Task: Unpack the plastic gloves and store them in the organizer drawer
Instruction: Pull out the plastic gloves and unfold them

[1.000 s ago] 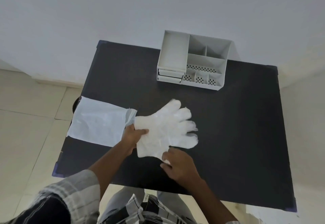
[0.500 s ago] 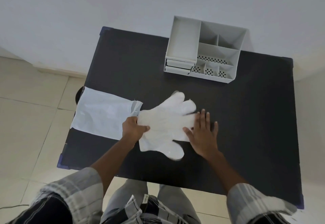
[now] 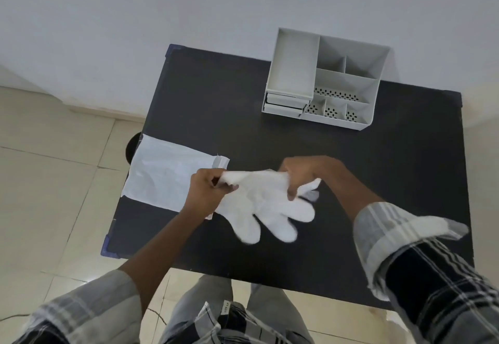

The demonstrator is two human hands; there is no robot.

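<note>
A black table (image 3: 221,95) fills the view, seen from above. At its far edge stands a white organizer (image 3: 324,84), with two shut drawers (image 3: 285,102) stacked at its lower left front. On the table's left side, partly over the edge, lies the flat white packet (image 3: 164,176), its open end toward the centre. The stack of plastic gloves (image 3: 259,203) is out of the packet and held just above the table near its front centre, well apart from the organizer, finger ends drooping toward the person. The left hand (image 3: 208,195) is closed in a pinch on the cuff end; the right hand (image 3: 305,173) is closed on the upper edge, with some glove tips showing past its fingers (image 3: 291,195).

The step in hand appears to be folding the stack small enough for a drawer. To do it well, both pinches should stay firm so the slippery sheets do not slide apart, and the fold should bring the fingers over the palm evenly.

Half a second earlier the gloves lay flat with the fingers pointing away and the right hand pressed open on them; now they are lifted, turned over and gathered in it.
</note>
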